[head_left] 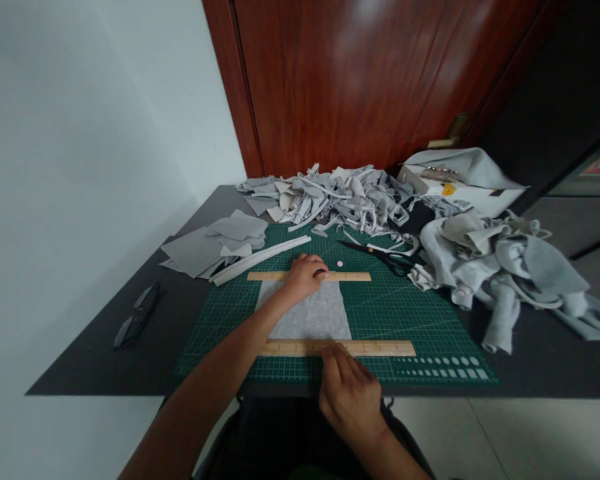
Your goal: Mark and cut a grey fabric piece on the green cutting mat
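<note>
The grey fabric piece (313, 313) lies flat on the green cutting mat (410, 313), near the mat's middle, with a wooden ruler across each end: the far ruler (353, 276) at its 12 o'clock edge and the near ruler (380, 347) at its 6 o'clock edge. Going from large to small, the dark table (105, 360) carries everything. At 12 o'clock of the mat sits a big heap of grey offcuts and strips (330, 197), and at 3 o'clock a bundle of uncut grey cloth (510, 267) spills toward the table edge. A stack of flat grey pieces (215, 243) rests at 10 o'clock, with a long pale strip (260, 260) just beside it. Black scissors (385, 255) lie open on the mat at 1 o'clock of the piece, untouched, and a small pink disc (339, 265) lies just beyond the far ruler. A dark tool (137, 313) lies alone at 9 o'clock.

The left hand (305, 275) presses flat on the far ruler, fingers spread over it rather than closed round anything. The right hand (347, 387) rests fingertips-down on the near ruler at the fabric's lower right corner, also gripping nothing.

Judging by how things lie, much cutting is already done, going by the heap of offcuts and the stack of pieces. This piece looks to be at the measuring or lining-up stage: both rulers are set, but no marking tool is in hand and the scissors are down, so marking and cutting appear not yet done, and the bundle suggests more cloth remains.
</note>
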